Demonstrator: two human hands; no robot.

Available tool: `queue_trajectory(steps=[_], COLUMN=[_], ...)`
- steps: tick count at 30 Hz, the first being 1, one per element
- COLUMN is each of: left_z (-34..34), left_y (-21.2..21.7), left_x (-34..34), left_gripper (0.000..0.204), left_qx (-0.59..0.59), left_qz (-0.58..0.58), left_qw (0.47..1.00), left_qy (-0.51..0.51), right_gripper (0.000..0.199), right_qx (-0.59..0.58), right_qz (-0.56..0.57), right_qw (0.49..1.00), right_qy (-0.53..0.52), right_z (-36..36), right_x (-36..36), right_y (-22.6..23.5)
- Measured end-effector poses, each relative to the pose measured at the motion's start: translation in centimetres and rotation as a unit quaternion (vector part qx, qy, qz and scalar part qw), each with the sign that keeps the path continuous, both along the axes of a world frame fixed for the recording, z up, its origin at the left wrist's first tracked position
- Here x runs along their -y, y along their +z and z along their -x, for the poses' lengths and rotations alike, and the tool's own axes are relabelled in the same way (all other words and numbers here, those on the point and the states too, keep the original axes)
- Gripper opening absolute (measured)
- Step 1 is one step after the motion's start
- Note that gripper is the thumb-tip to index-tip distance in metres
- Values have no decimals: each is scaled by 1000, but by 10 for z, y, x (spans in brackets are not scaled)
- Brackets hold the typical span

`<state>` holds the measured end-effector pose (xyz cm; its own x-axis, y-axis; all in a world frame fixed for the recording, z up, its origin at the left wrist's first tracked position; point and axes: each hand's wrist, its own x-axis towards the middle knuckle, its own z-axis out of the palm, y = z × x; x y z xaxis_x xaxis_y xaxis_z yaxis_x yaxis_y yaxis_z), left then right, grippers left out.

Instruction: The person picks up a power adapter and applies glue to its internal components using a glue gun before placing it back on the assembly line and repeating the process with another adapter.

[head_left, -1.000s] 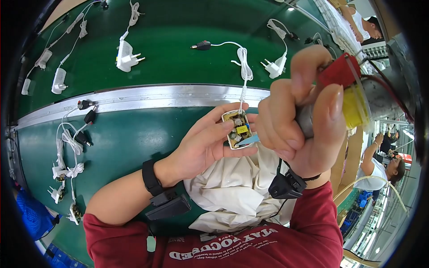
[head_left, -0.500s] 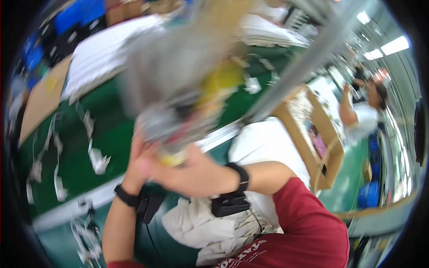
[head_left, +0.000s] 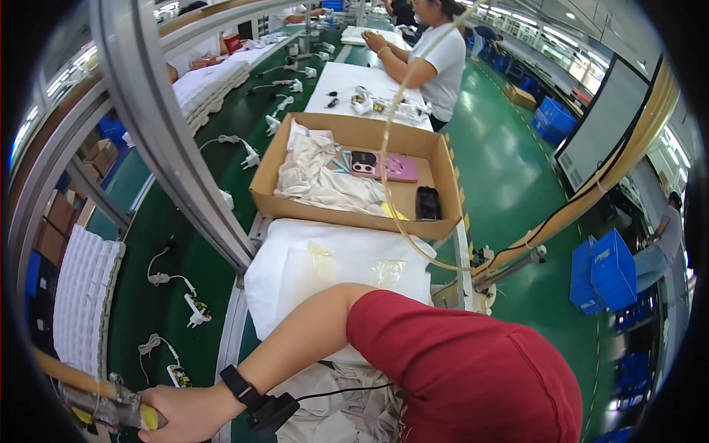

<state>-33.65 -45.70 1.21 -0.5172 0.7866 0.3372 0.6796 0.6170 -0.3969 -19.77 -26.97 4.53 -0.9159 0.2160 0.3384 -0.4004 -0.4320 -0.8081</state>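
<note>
My right hand point(head_left: 188, 413) reaches across to the lower left, below the red sleeve, with a black strap and small black box on its wrist. Its fingers are closed round the end of a grey, tape-wrapped tube point(head_left: 111, 410) with yellow patches; a tan length runs off it to the left. What kind of tool this is, I cannot make out. My left hand is out of the picture. Close by on the green conveyor belt point(head_left: 159, 221) lie white plugs with cords, among them an opened plug adapter point(head_left: 196, 310) with its circuit board showing.
A metal post point(head_left: 159, 125) rises at the left. Ahead stands a cardboard box point(head_left: 347, 214) with cloths and a pink phone case point(head_left: 399, 168), behind a white-covered surface point(head_left: 266, 277). A tan pole point(head_left: 576, 214) slants at the right. A co-worker point(head_left: 443, 59) stands at the far bench.
My view has swung to the right and is sharper. Both hands were together at the blurred, taped bundle; now only my right hand shows, at the lower left on the tube.
</note>
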Motion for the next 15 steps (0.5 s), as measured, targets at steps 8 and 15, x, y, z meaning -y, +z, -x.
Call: queue_trajectory(steps=[8, 15], left_z=[16, 21], left_y=[0, 12], left_x=[22, 19], left_gripper=[45, 44], left_qx=[152, 160], left_qz=[16, -3], left_qw=[977, 967], left_qy=[146, 198], right_gripper=[41, 32], right_qx=[-45, -50], right_qz=[-112, -76], right_qw=[986, 994], right_qy=[-113, -68], right_z=[7, 0], right_x=[7, 3], right_y=[-1, -2])
